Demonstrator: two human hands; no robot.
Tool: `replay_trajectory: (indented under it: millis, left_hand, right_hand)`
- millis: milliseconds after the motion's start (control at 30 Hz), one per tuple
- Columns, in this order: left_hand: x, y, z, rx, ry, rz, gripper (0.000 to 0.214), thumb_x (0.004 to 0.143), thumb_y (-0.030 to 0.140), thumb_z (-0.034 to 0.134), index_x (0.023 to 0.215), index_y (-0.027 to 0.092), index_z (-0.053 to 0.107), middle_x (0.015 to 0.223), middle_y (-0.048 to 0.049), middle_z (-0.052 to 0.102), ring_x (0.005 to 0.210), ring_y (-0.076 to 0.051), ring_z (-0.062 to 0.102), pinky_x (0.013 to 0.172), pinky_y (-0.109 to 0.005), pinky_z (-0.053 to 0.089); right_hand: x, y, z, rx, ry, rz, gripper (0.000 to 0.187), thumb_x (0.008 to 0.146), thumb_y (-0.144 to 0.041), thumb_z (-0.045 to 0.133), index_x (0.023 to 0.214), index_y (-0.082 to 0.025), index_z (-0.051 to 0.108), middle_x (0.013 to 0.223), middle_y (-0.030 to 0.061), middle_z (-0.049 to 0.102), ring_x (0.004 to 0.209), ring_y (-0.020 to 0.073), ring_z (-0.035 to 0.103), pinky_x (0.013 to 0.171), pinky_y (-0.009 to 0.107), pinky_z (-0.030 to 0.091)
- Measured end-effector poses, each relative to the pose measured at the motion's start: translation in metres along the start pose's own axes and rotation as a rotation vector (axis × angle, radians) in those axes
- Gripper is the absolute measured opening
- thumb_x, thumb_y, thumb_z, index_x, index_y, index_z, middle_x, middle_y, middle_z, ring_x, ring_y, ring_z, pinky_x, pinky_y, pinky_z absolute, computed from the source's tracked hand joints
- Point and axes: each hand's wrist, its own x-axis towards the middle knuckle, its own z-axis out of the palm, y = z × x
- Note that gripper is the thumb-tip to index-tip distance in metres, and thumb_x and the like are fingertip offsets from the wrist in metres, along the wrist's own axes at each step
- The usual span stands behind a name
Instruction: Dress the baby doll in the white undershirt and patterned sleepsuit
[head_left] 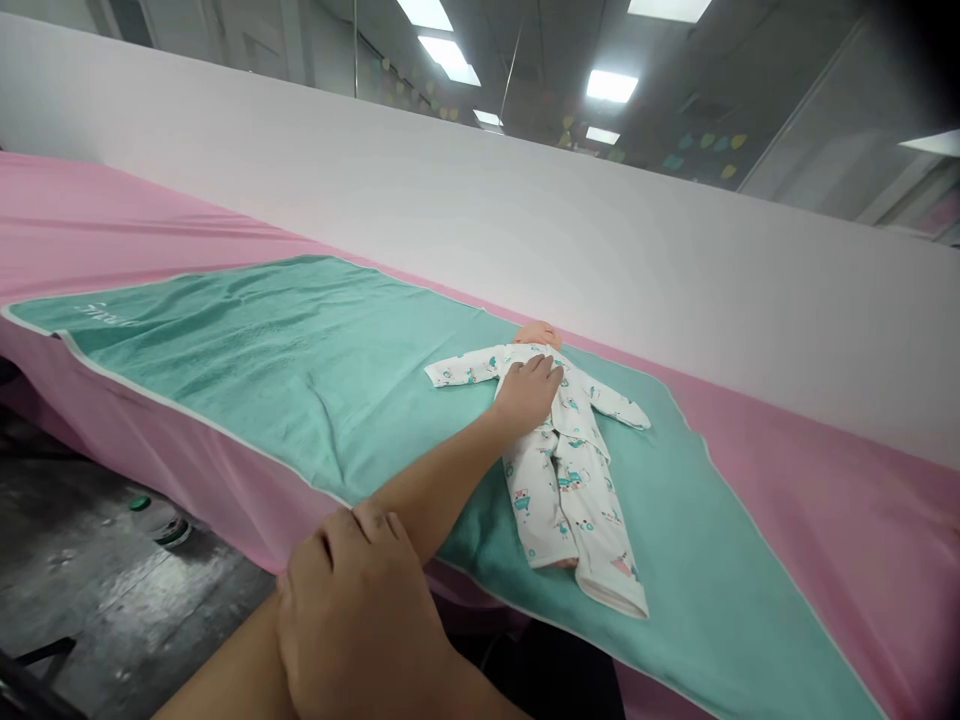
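Observation:
A baby doll (538,334) lies on its back on a green towel (360,350), its head toward the wall. It wears a white printed pajama top (577,405) and matching pajama pants (589,500). My left hand (529,392) rests on the doll's chest, with the fingers stretched out over the top. Across my left forearm (442,480) lies my right hand (360,590), its fingers wrapped round it. Both sleeves of the top spread out to the sides. The doll's hands are hidden, and little of its feet shows at the pant cuffs.
Pink cloth (825,470) covers the table under the towel. A white wall (450,200) runs along the far side, with glass panes above it. On the dark floor at left stands a clear bottle with a green cap (157,520).

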Motion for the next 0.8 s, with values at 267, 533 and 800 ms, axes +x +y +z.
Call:
replay_trajectory:
  millis: [267,533,800]
  left_hand:
    - [-0.072,0.018,-0.056,-0.326,0.112,-0.056,0.027,0.087,0.013,0.036,0.106,0.018,0.055,0.110,-0.0053,0.058,0.106,-0.015,0.049,0.091,-0.032,0.041]
    - [-0.163,0.099,-0.095,-0.392,-0.085,-0.033,0.037,0.072,0.032,0.065,0.106,0.022,0.053,0.136,-0.0082,0.039,0.132,-0.029,0.022,0.101,-0.049,0.035]
    - [-0.157,0.106,-0.077,-0.292,0.001,-0.057,0.035,0.075,0.009,0.050,0.109,0.015,0.049,0.124,-0.0100,0.049,0.133,-0.026,0.023,0.102,-0.042,0.039]
  right_hand:
    - [-0.094,0.069,-0.066,0.277,0.253,0.171,0.008,0.087,-0.019,0.044,0.084,-0.019,0.051,0.084,0.0031,0.056,0.082,0.0143,0.051,0.073,0.029,0.043]
    - [-0.197,0.131,-0.068,-0.092,0.403,0.596,0.039,0.083,-0.036,0.051,0.120,-0.025,0.046,0.127,0.0074,0.044,0.117,0.0243,0.042,0.093,0.043,0.041]
    - [-0.164,0.133,-0.069,-0.107,0.241,0.699,0.041,0.082,-0.030,0.049,0.123,-0.031,0.045,0.117,0.0034,0.049,0.080,0.0156,0.060,0.058,0.027,0.048]
